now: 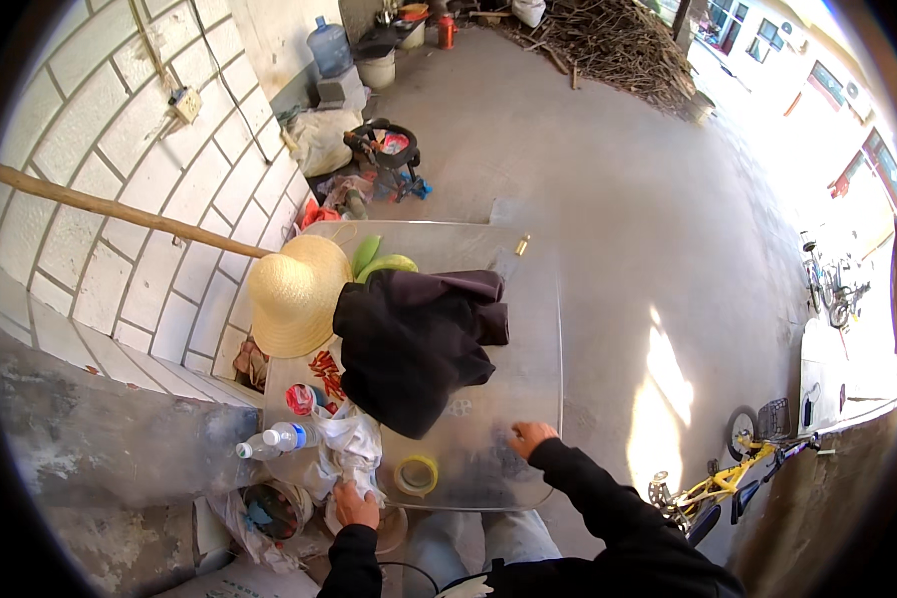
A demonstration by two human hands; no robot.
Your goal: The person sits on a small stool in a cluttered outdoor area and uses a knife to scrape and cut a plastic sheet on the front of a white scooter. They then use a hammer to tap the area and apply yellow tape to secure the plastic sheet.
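Note:
At the near left of a metal table, my left hand grips a white cloth or plastic bag. My right hand, its fingers curled and nothing visible in them, is at the table's right side, near a roll of yellow tape. A crumpled dark garment covers the middle, beside a straw hat and green-yellow gourds or bananas. Red chillies, a red can and clear bottles lie along the left. A small gold object sits at the far right corner.
A wooden pole leans along the block wall at left. A child's stroller, a blue water jug and a heap of sticks are farther back. A yellow bicycle stands at right, a bucket below left.

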